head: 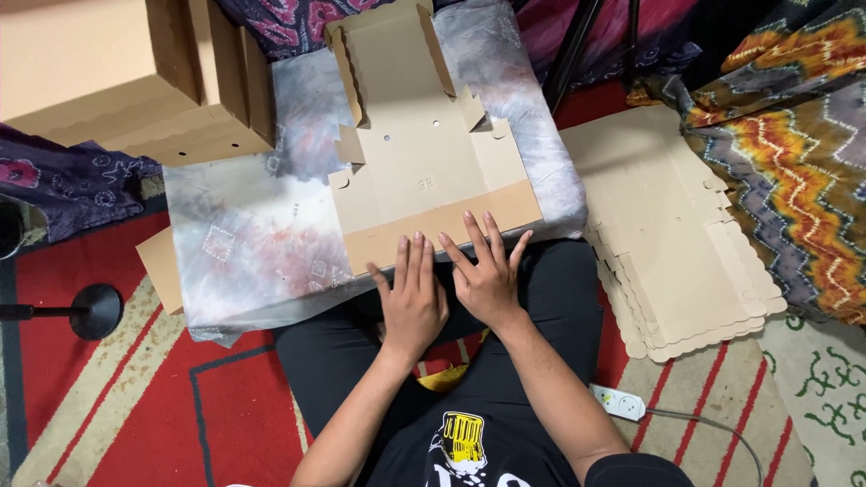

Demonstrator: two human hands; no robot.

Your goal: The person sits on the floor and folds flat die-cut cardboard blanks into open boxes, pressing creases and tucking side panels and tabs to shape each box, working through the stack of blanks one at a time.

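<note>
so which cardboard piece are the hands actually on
The unfolded box blank on the cloth-covered cushion; both hands press its near flap. The stack of flat blanks lies untouched at the right.

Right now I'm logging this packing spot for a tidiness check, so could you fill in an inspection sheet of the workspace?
Surface: a cloth-covered board on the person's lap, over a red patterned rug.
Job's things: a flat cardboard box blank lies on the board, its near flap under both hands.
Clutter: a stack of flat blanks at right; folded boxes at upper left.
Hands: left hand and right hand press flat, fingers spread, side by side.
Cables: a white power strip with its cord on the rug.
Surroundings: patterned fabrics around; a black stand base at left.
</note>
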